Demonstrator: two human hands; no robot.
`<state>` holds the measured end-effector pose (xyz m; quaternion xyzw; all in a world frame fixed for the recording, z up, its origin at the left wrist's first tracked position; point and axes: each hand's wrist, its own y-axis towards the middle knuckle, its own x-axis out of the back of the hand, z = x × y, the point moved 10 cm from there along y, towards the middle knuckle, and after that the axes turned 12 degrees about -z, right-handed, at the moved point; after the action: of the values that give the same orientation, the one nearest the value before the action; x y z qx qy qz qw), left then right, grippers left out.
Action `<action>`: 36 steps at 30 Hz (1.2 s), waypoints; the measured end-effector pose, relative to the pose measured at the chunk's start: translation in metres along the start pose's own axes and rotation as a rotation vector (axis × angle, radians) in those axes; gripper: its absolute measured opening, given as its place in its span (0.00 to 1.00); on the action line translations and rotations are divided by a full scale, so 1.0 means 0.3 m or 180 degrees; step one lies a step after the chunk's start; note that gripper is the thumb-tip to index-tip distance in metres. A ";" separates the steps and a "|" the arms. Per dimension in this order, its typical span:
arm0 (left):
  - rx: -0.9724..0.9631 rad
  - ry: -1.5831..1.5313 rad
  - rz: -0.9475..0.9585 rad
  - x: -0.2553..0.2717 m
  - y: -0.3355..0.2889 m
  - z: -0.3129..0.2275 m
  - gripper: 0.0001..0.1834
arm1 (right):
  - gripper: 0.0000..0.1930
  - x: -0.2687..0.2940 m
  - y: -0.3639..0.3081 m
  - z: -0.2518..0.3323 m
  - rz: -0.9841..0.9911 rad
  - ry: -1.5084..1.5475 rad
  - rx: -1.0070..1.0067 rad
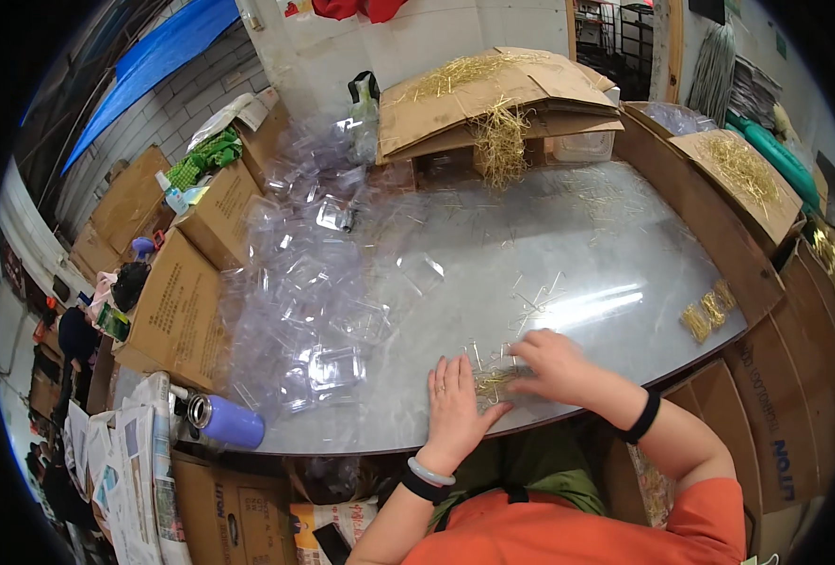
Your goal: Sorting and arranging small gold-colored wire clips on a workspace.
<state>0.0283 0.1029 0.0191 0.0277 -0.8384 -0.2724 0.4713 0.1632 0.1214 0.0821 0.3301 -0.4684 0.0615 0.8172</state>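
Observation:
A small pile of thin gold wire hooks point(493, 379) lies near the table's front edge, between my two hands. My left hand point(453, 403) rests flat on the left side of the pile, its fingers stretched out and thumb spread toward the hooks. On the other side, my right hand point(554, 365) reaches in with bent fingers, thumb and forefinger apart at the hooks' edge. I see nothing gripped in either hand. Just beyond them, some loose hooks point(537, 297) are scattered on the grey tabletop point(474, 254).
Clear plastic boxes point(309, 282) heap along the left. A purple bottle point(234, 422) lies at the front left edge. Bundled gold hooks point(709, 311) sit at the right edge. A cardboard cover point(493, 99) with more hooks stands at the back; a cardboard wall point(700, 202) borders the right.

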 end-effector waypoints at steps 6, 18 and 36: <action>-0.0323 -0.0256 0.0121 0.018 0.006 -0.057 0.49 | 0.16 -0.016 -0.153 -0.058 0.0429 -0.0286 -0.0496; -0.0359 -0.0431 0.0027 0.026 0.015 -0.078 0.34 | 0.20 0.025 0.074 -0.478 0.0096 -0.0978 -0.0900; -0.0410 -0.0505 -0.0084 0.040 0.013 -0.080 0.40 | 0.18 -0.168 0.254 -0.349 0.0296 -0.1806 0.0403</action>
<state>0.0417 0.0923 0.0401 -0.0132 -0.8534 -0.3333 0.4006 0.1798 0.2536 0.0423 0.3627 -0.6880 0.0333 0.6277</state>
